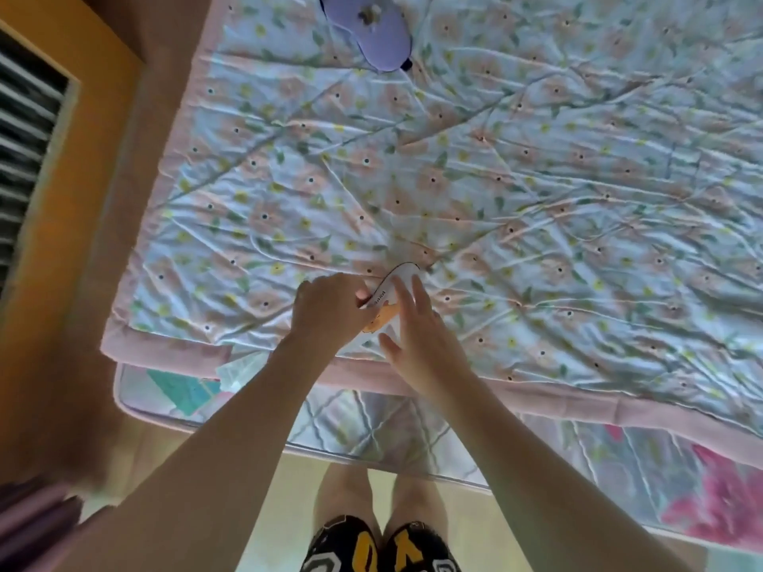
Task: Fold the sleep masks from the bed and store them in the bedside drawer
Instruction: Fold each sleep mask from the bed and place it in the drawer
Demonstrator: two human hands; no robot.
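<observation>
A white sleep mask with an orange print and dark edging lies near the front edge of the bed. My left hand pinches its left side. My right hand rests on its right side with the fingers spread over it, hiding much of the mask. A second, purple sleep mask with a small emblem lies flat at the far end of the bed, well away from both hands. No drawer is in view.
A floral quilt with a pink border covers the mattress. An orange-brown wall or furniture panel with a slatted vent stands at the left. My legs stand against the bed's front edge.
</observation>
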